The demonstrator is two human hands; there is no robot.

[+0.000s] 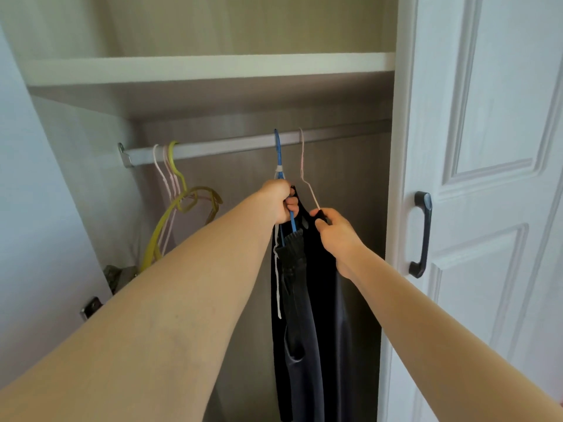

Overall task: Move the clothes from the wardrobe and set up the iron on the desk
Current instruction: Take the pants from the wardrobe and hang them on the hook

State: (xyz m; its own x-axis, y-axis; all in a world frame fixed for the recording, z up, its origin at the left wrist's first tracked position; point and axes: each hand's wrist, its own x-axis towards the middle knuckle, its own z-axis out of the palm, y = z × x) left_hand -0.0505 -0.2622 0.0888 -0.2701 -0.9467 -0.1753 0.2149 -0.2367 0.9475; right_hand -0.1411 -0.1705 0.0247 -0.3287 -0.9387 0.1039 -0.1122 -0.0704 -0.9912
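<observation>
Left hand (281, 202) grips blue hanger (277, 150) | right hand (333, 231) pinches dark clothes (313, 300)

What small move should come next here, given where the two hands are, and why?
Probably lift both hangers up off the rail. The left hand grips the blue hanger, the right hand pinches the dark garment at the pink hanger, and both hooks are still over the rail.

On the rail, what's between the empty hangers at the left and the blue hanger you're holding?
Nothing hangs there: in the head view the rail runs bare from the empty hangers to the blue hanger, which the left hand grips.
</observation>
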